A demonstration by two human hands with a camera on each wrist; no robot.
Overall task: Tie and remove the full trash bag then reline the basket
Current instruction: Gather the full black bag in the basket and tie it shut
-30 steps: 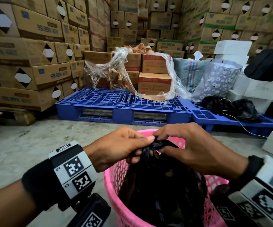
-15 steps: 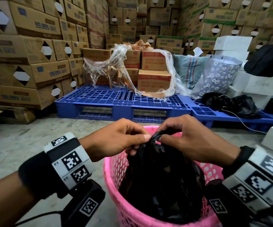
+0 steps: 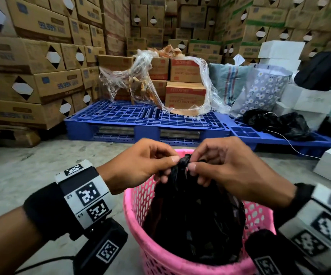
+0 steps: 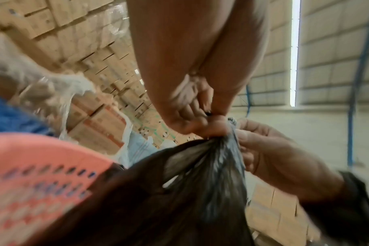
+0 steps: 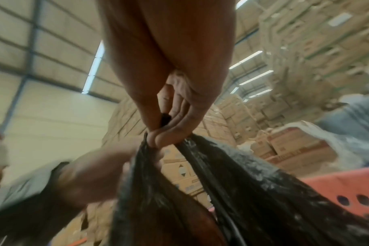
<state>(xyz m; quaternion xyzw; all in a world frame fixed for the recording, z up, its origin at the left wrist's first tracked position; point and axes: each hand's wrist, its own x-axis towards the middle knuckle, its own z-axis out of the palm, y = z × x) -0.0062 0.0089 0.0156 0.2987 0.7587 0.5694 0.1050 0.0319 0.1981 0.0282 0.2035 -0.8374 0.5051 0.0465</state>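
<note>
- Head view: your left hand [image 3: 140, 167] and right hand [image 3: 230, 171] meet over the pink basket [image 3: 140, 225], each grip pinching the gathered neck of the black trash bag [image 3: 196, 215], which sits inside the basket on the floor; a blue pallet [image 3: 140, 120] lies beyond.
- Left wrist view: seen from beneath, your left fingers [image 4: 192, 114] curl down onto the bunched neck, with the right hand alongside.
- Right wrist view: your right fingertips [image 5: 169, 133] clamp two taut strands of bag.
</note>
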